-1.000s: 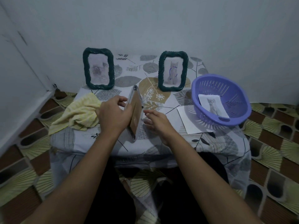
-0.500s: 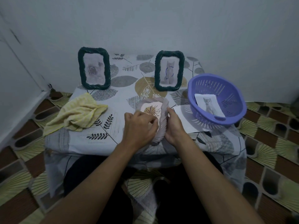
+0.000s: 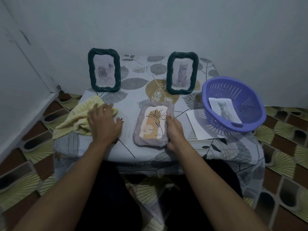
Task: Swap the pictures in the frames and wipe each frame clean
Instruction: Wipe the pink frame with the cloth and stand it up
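In the head view, a grey rope-edged picture frame [image 3: 153, 124] holding a flower-and-face print lay flat at table centre, gripped at its 3 o'clock edge by the right hand [image 3: 175, 130]. At 9 o'clock the left hand [image 3: 104, 121] was spread, fingers loose, on a crumpled yellow cloth [image 3: 78, 117], not visibly clenched. Wiping appeared about to begin; two dark green frames [image 3: 104, 70] stood at 12 o'clock, and a cat print [image 3: 224, 110] waited in the purple basket [image 3: 250, 117] at 3 o'clock.
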Demonstrator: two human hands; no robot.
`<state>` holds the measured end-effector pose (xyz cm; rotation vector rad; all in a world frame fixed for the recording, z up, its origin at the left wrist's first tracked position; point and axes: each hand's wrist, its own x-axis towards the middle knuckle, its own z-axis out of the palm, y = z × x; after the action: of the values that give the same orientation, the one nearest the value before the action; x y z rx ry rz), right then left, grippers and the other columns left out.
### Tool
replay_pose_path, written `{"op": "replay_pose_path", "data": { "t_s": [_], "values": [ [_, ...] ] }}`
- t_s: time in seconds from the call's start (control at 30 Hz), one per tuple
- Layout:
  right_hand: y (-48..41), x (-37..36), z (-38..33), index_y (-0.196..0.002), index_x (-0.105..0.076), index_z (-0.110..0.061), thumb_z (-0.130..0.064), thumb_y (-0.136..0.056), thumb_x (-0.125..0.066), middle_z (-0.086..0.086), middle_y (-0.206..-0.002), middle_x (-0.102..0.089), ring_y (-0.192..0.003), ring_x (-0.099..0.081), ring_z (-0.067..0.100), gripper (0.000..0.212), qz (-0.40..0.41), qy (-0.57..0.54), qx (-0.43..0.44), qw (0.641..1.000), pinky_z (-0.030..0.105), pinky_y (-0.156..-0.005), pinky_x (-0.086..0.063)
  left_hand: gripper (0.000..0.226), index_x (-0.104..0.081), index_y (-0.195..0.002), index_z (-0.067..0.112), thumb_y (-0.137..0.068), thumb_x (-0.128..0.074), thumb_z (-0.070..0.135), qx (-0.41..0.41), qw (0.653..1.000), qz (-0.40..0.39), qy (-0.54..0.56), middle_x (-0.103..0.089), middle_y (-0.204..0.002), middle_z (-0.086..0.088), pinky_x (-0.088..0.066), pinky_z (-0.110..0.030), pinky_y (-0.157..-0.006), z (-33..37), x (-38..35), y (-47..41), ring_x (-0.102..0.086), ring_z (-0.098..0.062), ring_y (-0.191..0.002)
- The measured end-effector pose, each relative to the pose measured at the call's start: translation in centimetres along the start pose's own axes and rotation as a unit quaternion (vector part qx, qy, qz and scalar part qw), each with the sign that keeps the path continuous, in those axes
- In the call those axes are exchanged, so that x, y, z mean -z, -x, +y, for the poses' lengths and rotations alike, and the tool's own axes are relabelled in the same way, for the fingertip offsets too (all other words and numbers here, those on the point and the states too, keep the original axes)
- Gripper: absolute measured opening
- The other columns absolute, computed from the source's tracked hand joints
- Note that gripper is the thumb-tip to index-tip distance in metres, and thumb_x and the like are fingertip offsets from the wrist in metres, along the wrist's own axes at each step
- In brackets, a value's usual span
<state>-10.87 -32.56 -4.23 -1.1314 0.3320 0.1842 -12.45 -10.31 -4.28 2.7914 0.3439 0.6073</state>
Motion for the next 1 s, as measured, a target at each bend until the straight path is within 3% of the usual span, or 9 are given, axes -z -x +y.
{"op": "replay_pose_path", "data": {
  "t_s": [0.1,0.17,0.37,0.57,0.67,0.73,0.8,0.93,1.0],
  "values": [
    [-0.2,-0.6,0.4,-0.125,-0.059,-0.007,-0.024,-0.106,-0.043,0.019,-0.111,-0.072,-0.103,-0.068,0.037,0.029,-0.024,-0.023,-0.015,0.999,0.055,-0.089,-0.056,0.078,-0.025,-0.152,0.008,-0.089,-0.052,0.046,0.083,0.991,-0.081,-0.067,-0.025,-0.16,-0.017,0.003,-0.058,-0.117,-2.3,-0.2,-0.7,-0.006,-0.039,-0.15],
    [-0.2,-1.1,0.5,-0.13,-0.056,-0.008,-0.024,-0.106,-0.043,0.021,-0.116,-0.07,-0.109,-0.066,0.041,0.032,-0.048,-0.049,-0.035,0.997,0.056,-0.089,-0.055,0.076,-0.019,-0.155,0.009,-0.095,-0.042,0.051,0.091,0.985,-0.115,-0.09,-0.018,-0.163,-0.014,0.006,-0.06,-0.117,-3.7,-0.4,-0.7,-0.001,-0.037,-0.151],
    [-0.2,-2.1,0.6,-0.14,-0.049,-0.01,-0.029,-0.106,-0.04,0.022,-0.126,-0.065,-0.116,-0.062,0.041,0.04,-0.115,-0.074,-0.067,0.988,0.057,-0.091,-0.054,0.051,-0.039,-0.149,0.014,-0.104,-0.028,0.035,0.072,0.986,-0.116,-0.098,-0.035,-0.157,-0.009,0.007,-0.062,-0.116,-3.5,0.2,0.1,-0.012,-0.033,-0.151],
    [-0.1,-2.7,0.5,-0.142,-0.047,-0.012,-0.033,-0.106,-0.038,0.023,-0.128,-0.064,-0.116,-0.062,0.041,0.043,-0.139,-0.083,-0.073,0.984,0.061,-0.097,-0.048,0.069,-0.063,-0.121,0.001,-0.105,-0.014,0.046,0.124,0.99,-0.073,-0.003,-0.058,-0.128,-0.033,0.019,-0.064,-0.113,0.5,2.7,-0.1,-0.044,-0.048,-0.132],
    [0.0,-2.7,0.1,-0.144,-0.046,-0.012,-0.038,-0.105,-0.037,0.022,-0.13,-0.063,-0.118,-0.062,0.04,0.047,-0.151,-0.106,-0.082,0.979,0.056,-0.095,-0.051,0.062,-0.058,-0.126,-0.004,-0.106,-0.019,0.041,0.061,0.986,-0.066,0.141,-0.063,-0.116,-0.034,0.013,-0.054,-0.119,3.8,5.1,0.9,-0.044,-0.039,-0.134],
    [0.3,-2.8,-0.2,-0.145,-0.047,-0.01,-0.047,-0.104,-0.033,0.024,-0.134,-0.06,-0.123,-0.057,0.041,0.057,-0.164,-0.121,-0.103,0.973,0.057,-0.102,-0.046,0.057,-0.049,-0.138,-0.004,-0.107,-0.024,0.037,0.011,0.962,-0.112,0.249,-0.046,-0.143,-0.03,0.008,-0.047,-0.122,5.8,7.0,2.0,-0.011,-0.019,-0.148],
    [0.6,-2.7,-0.6,-0.145,-0.048,-0.01,-0.055,-0.103,-0.027,0.023,-0.138,-0.056,-0.127,-0.054,0.04,0.065,-0.182,-0.137,-0.114,0.967,0.057,-0.108,-0.04,0.062,-0.042,-0.142,-0.008,-0.103,-0.022,0.035,-0.08,0.935,-0.162,0.304,-0.022,-0.157,-0.012,0.009,-0.036,-0.121,7.1,7.7,3.1,0.009,-0.005,-0.137],
    [1.5,-2.8,-1.6,-0.145,-0.048,-0.008,-0.054,-0.103,-0.025,0.02,-0.141,-0.055,-0.128,-0.055,0.034,0.066,-0.188,-0.138,-0.094,0.968,0.05,-0.11,-0.04,0.084,-0.027,-0.153,0.005,-0.096,0.011,0.052,-0.317,0.925,-0.194,0.079,-0.007,-0.164,-0.007,0.008,-0.057,-0.12,7.0,4.6,3.8,0.01,-0.024,-0.151],
    [1.8,-2.9,-1.6,-0.144,-0.049,-0.007,-0.047,-0.106,-0.025,0.018,-0.139,-0.057,-0.13,-0.055,0.031,0.06,-0.183,-0.113,-0.066,0.974,0.047,-0.113,-0.038,0.09,-0.011,-0.157,0.009,-0.089,0.021,0.06,-0.288,0.936,-0.201,0.004,0.006,-0.166,-0.003,0.006,-0.059,-0.119,6.6,3.3,3.3,0.017,-0.02,-0.151]
  ]
}}
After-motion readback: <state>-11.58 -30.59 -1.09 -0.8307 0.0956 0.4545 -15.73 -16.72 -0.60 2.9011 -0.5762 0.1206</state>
